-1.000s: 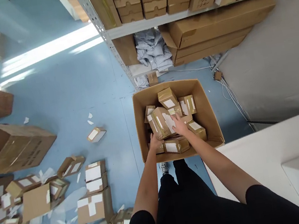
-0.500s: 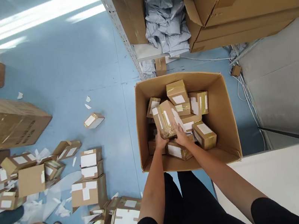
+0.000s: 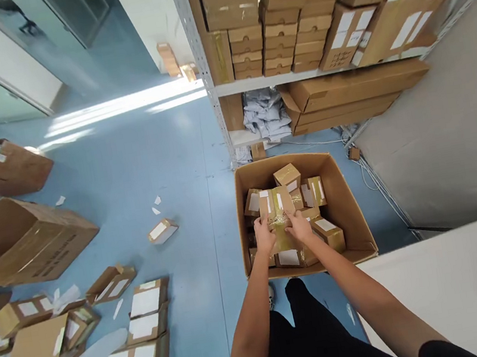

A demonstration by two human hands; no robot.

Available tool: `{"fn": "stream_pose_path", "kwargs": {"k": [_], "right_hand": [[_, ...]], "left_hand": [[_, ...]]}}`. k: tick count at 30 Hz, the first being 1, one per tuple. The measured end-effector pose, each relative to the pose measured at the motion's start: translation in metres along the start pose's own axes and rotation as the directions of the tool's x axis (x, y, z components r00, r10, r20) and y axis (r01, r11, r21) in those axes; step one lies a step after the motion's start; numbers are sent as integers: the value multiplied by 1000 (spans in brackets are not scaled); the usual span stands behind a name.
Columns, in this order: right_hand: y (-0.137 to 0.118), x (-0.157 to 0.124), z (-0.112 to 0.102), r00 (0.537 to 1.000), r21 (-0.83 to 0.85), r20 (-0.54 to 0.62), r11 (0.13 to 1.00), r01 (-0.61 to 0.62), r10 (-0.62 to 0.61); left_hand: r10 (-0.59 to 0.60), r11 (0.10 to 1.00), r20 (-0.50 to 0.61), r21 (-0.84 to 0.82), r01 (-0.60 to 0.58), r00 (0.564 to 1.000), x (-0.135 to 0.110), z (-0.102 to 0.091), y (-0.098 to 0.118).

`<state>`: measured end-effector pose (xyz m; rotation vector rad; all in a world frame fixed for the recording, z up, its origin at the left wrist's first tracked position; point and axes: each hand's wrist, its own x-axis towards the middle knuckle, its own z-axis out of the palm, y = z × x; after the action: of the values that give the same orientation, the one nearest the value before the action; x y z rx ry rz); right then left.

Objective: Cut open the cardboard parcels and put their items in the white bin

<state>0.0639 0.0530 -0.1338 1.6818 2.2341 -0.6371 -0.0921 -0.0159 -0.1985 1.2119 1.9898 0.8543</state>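
Observation:
Both my hands grip a small taped cardboard box with white labels, held over the other boxes inside a large open carton. My left hand is on its left side and my right hand on its right, fingers curled at the near corners. Around it in the carton lie several small boxes: a taped box behind, another box at the back right, and a labelled box beside my right wrist. The undersides of the held box are hidden.
A metal shelf with stacked boxes stands behind the carton. Cables run along the right wall. At left, a big open carton, a small box and several labelled boxes lie on the floor with paper scraps.
The view has tilted up, showing more shelf and a doorway. The held box now sits straighter and nearer me, with both hands still on it.

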Motion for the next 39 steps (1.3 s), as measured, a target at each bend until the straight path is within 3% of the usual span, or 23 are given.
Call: {"fn": "stream_pose_path", "kwargs": {"k": [5,9,14,17,20,24,28,30,32,36,38,39], "right_hand": [[-15,-66,-25,986,17,-161,999,-28,30],[-6,-117,-41,951,71,-296,995,-71,89],[29,-186,-67,877,168,-412,967,-193,247],[58,-235,-78,798,238,-482,931,-278,361],[94,-291,-76,695,328,-535,876,-354,481],[156,-380,-42,526,459,-563,771,-442,637],[215,-477,19,339,576,-562,651,-495,755],[238,-521,51,259,625,-551,598,-502,793],[257,-556,81,203,667,-533,555,-498,822],[289,-598,141,140,736,-479,484,-473,866],[302,-608,174,145,773,-395,414,-481,907],[308,-613,192,172,789,-326,368,-493,930]], "left_hand": [[241,970,24,7,-241,970,-38,-42,33],[392,920,52,-42,-390,919,-68,-52,62],[543,837,109,-158,-524,833,-95,-37,115],[650,758,152,-189,-624,744,-115,-17,157],[748,663,202,-226,-713,632,-146,14,199],[842,530,312,-324,-784,440,-212,76,249],[866,428,451,-440,-790,218,-306,143,285],[862,393,488,-476,-787,135,-354,172,294],[854,374,514,-495,-784,82,-397,197,297],[806,405,589,-485,-775,53,-461,241,278],[746,445,666,-464,-766,30,-483,260,258],[698,470,716,-448,-760,9,-491,269,246]]}}
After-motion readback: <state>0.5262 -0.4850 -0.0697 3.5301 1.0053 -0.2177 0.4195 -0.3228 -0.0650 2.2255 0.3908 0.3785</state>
